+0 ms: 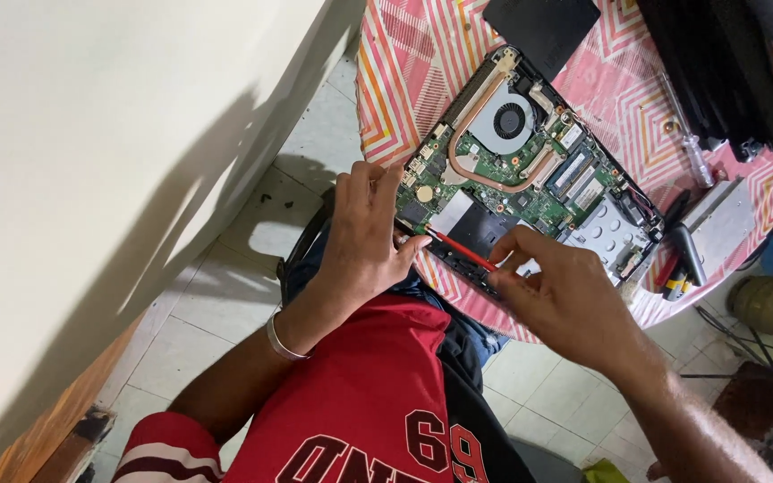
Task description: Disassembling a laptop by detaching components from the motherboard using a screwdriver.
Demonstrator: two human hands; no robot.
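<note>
An opened laptop base [530, 156] lies on a round table with a pink patterned cloth [413, 54], its green board, copper pipe and fan [507, 121] exposed. My right hand [565, 300] grips a thin red-handled screwdriver [462, 250] whose tip points at the laptop's near left corner. My left hand [364, 237] rests on that corner, thumb touching the tool's tip end. A metal bangle sits on my left wrist.
A black panel [539, 27] lies at the table's far side, black laptop parts [726, 63] at the far right. A long screwdriver [686, 134], a silver drive tray [717, 219] and small tools [682, 259] sit right of the laptop. A white wall [91, 179] stands left; tiled floor lies below.
</note>
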